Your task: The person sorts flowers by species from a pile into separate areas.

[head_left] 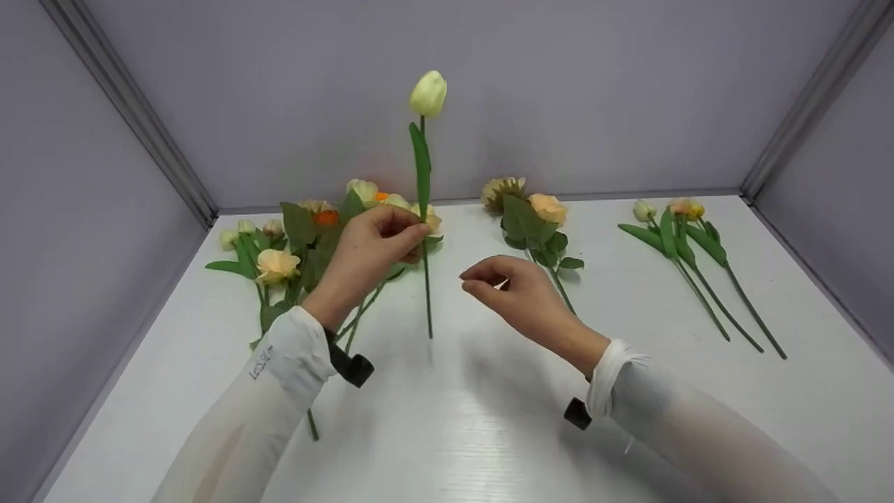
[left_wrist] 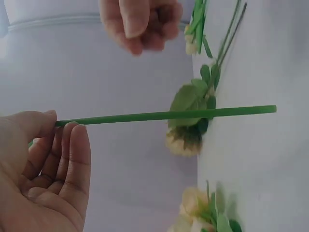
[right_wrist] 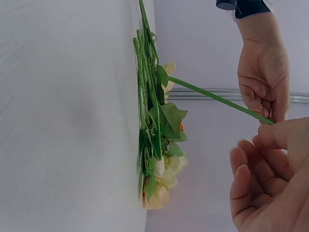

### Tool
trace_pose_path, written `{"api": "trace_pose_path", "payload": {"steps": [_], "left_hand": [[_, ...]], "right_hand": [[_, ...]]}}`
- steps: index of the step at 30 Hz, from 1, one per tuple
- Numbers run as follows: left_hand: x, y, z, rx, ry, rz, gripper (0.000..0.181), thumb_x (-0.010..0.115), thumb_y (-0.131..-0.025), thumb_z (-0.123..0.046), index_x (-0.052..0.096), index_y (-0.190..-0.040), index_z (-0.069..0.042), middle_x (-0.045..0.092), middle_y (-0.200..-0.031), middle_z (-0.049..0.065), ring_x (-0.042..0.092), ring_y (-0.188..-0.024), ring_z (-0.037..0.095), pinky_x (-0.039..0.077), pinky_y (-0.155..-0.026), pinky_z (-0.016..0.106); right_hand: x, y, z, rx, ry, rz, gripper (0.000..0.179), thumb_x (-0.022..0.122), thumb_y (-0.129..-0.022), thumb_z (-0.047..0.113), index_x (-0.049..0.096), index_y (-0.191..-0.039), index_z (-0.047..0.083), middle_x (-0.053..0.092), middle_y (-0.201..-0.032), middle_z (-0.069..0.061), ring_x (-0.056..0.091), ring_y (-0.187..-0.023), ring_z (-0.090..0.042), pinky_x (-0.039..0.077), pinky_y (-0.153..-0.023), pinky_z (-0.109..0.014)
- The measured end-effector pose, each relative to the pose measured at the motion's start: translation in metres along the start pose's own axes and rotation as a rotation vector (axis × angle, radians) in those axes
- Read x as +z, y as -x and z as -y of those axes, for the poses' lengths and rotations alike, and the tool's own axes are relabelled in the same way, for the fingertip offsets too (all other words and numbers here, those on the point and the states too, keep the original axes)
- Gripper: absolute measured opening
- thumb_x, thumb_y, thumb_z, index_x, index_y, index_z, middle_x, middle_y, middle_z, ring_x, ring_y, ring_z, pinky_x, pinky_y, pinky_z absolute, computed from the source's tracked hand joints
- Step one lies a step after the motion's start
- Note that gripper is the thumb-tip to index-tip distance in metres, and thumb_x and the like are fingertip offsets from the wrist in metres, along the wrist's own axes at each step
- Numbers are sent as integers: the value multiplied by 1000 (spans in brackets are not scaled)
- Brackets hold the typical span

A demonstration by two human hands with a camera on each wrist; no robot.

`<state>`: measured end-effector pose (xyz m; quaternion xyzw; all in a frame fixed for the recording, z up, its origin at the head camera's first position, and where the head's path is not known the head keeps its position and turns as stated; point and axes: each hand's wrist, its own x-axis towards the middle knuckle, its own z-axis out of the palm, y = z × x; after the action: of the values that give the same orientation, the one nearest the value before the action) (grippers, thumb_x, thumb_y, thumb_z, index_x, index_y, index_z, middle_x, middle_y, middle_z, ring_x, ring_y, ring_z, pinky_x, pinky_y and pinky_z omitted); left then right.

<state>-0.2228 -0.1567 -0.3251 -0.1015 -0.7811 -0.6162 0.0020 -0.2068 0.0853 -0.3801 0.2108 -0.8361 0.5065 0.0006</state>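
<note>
A white tulip (head_left: 428, 94) with a green leaf and a long green stem stands upright above the table in the head view. My left hand (head_left: 370, 248) pinches its stem just below the leaf, between thumb and fingers. In the left wrist view the bare lower stem (left_wrist: 145, 117) runs out from the fingertips, its cut end free. My right hand (head_left: 524, 297) hovers to the right of the stem with loosely curled fingers and nothing between them. In the right wrist view, the right fingers (right_wrist: 248, 193) are bent beside the stem.
A mixed pile of flowers (head_left: 278, 265), cream, peach and orange, lies on the white table (head_left: 447, 440) at left. Two roses (head_left: 548, 208) lie behind my right hand. Several tulips (head_left: 681, 244) lie at far right. Grey walls (head_left: 559, 84) enclose the table.
</note>
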Motion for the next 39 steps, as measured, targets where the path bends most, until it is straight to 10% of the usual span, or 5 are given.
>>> {"api": "trace_pose_path", "payload": {"steps": [8, 20, 28, 33, 39], "left_hand": [[41, 5, -7, 80, 162, 52, 22, 75, -96, -23, 68, -107, -6, 66, -97, 16, 69, -88, 29, 60, -84, 39], [63, 8, -9, 121, 176, 112, 28, 74, -97, -26, 68, -114, -5, 66, -104, 15, 67, -94, 30, 58, -88, 39], [72, 21, -8, 330, -312, 236, 54, 60, -104, -40, 50, -152, -18, 57, -139, -3, 56, -124, 11, 47, -104, 33], [85, 28, -3, 582, -775, 283, 67, 55, -104, -50, 34, -161, -21, 42, -158, 3, 41, -143, 20, 36, -115, 41], [108, 35, 6, 748, -1069, 449, 75, 42, -103, -63, 23, -165, -25, 23, -168, 7, 22, -154, 28, 13, -124, 51]], "right_hand": [[-8, 7, 4, -57, -97, -68, 12, 74, -97, 28, 78, -107, 23, 73, -100, 6, 64, -82, -19, 55, -71, -33], [-26, 19, -3, -7, -73, -121, 10, 76, -96, 26, 78, -102, 18, 74, -93, 2, 60, -75, -20, 51, -65, -30], [-69, 24, -23, 56, 65, -179, 16, 73, -98, 28, 76, -106, 15, 72, -94, 0, 61, -78, -21, 52, -66, -32], [-108, 29, -46, 141, 187, -225, 25, 70, -99, 34, 75, -109, 12, 72, -98, -2, 63, -84, -20, 52, -70, -31], [-156, 44, -85, 249, 371, -266, 31, 65, -101, 38, 73, -114, 12, 73, -104, -6, 65, -92, -22, 52, -76, -39]]}}
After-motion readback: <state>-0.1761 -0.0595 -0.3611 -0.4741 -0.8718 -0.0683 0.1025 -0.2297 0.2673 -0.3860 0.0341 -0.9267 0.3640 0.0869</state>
